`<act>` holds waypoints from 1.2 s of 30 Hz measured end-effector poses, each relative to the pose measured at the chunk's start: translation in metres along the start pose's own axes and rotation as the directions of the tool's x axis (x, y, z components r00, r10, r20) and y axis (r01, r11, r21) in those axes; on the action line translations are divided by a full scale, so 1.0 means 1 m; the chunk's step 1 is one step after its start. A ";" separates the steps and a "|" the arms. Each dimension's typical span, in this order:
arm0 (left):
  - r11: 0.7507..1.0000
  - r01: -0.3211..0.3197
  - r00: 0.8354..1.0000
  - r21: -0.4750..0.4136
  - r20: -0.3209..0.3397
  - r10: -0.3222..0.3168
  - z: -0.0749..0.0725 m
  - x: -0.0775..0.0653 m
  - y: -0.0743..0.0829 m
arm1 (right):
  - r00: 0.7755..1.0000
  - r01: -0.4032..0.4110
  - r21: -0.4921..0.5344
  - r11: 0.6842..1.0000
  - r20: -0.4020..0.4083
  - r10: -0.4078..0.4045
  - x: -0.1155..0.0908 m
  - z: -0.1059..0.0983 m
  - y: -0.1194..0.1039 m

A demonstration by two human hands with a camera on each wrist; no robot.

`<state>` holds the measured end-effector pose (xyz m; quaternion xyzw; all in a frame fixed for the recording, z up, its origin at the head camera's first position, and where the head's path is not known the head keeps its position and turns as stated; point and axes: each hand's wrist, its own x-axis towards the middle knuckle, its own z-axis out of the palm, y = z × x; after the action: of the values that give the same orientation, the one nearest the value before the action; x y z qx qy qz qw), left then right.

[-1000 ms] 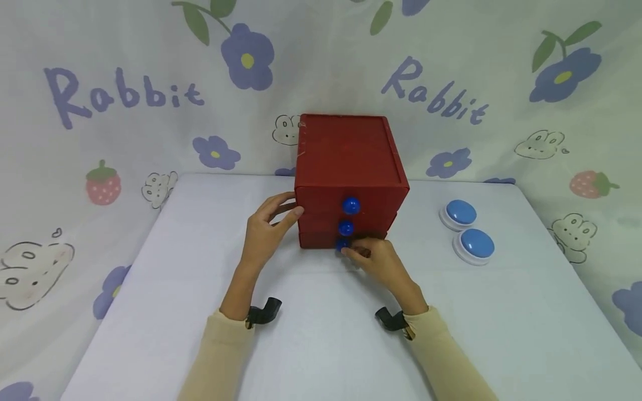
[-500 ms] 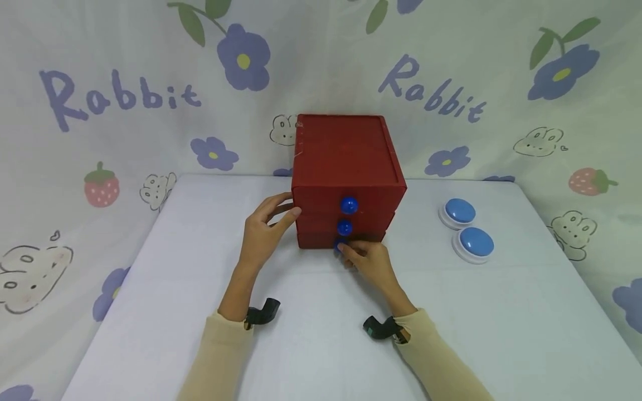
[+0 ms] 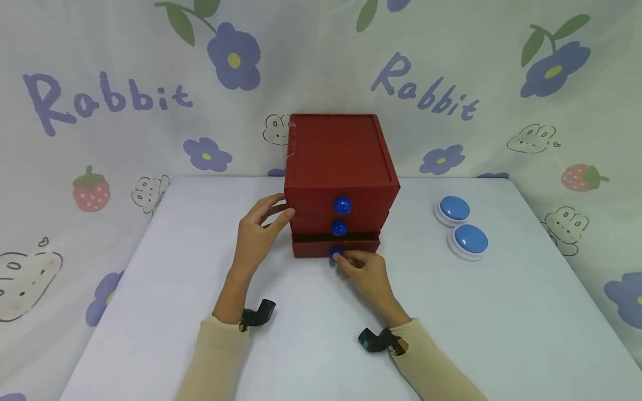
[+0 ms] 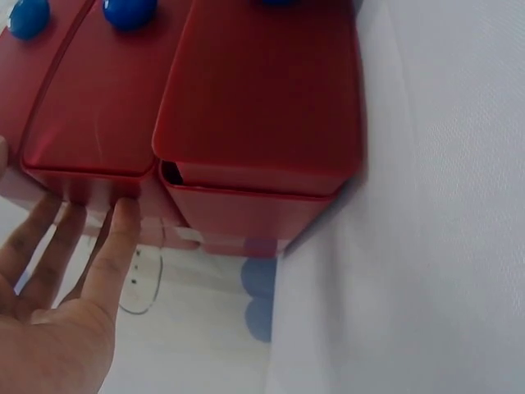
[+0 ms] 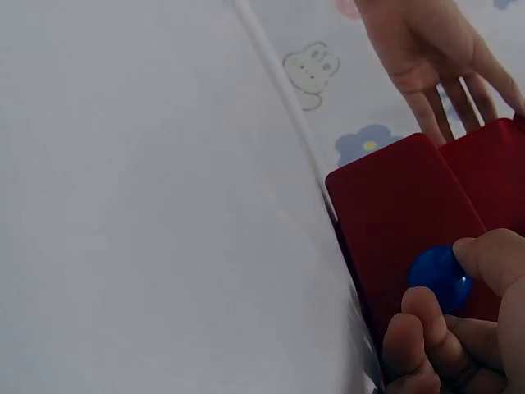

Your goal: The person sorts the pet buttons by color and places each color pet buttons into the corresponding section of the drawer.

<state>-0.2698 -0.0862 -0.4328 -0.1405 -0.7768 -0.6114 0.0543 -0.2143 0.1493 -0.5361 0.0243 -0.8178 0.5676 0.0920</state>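
A red cabinet [image 3: 341, 150] with three stacked drawers, each with a round blue knob, stands on the white table. Its bottom drawer [image 3: 311, 249] sticks out a little past the others. My right hand [image 3: 368, 275] pinches the lowest blue knob [image 5: 439, 277] between thumb and fingers. At the cabinet's left side, my left hand [image 3: 254, 236] rests with fairly straight fingers [image 4: 115, 246] against the wall beside the middle of the stack. In the left wrist view the bottom drawer's front stands off from the cabinet body, with a dark gap at its edge.
Two blue push buttons on white bases, a rear one [image 3: 455, 209] and a front one [image 3: 470, 240], sit to the right of the cabinet. A patterned curtain [image 3: 321, 67] hangs behind the white table [image 3: 301, 345].
My right hand has drawn the bottom drawer slightly out toward me by its knob. My left hand has stayed at the cabinet's side. The head view has shifted a little.
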 end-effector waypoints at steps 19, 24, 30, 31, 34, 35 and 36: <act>1.000 0.007 1.000 0.009 0.014 -0.007 -0.002 -0.002 0.004 | 1.000 0.017 -0.077 0.997 -0.005 -0.018 -0.050 -0.002 -0.009; 1.000 0.002 1.000 0.006 0.008 -0.002 -0.003 -0.002 0.005 | 1.000 0.012 -0.091 0.996 0.004 -0.012 -0.059 -0.002 -0.012; 1.000 -0.005 1.000 0.004 0.009 0.005 -0.003 -0.002 0.006 | 1.000 0.006 -0.089 0.996 0.007 -0.005 -0.067 -0.003 -0.015; 1.000 -0.005 1.000 0.006 0.009 0.005 -0.003 -0.002 0.006 | 1.000 0.005 -0.089 0.996 0.006 -0.005 -0.068 -0.003 -0.015; 1.000 -0.007 1.000 0.009 0.009 0.006 -0.003 -0.002 0.007 | 1.000 -0.001 -0.089 0.996 0.005 0.002 -0.073 -0.004 -0.016; 1.000 -0.008 1.000 0.008 0.009 0.007 -0.003 -0.002 0.007 | 1.000 -0.004 -0.086 0.996 0.005 0.004 -0.074 -0.004 -0.016; 1.000 -0.008 1.000 0.007 0.010 0.008 -0.003 -0.001 0.007 | 1.000 -0.004 -0.080 0.997 0.005 0.004 -0.076 -0.004 -0.017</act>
<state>-0.2668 -0.0877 -0.4259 -0.1462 -0.7788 -0.6077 0.0535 -0.1365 0.1420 -0.5331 0.0205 -0.8402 0.5344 0.0895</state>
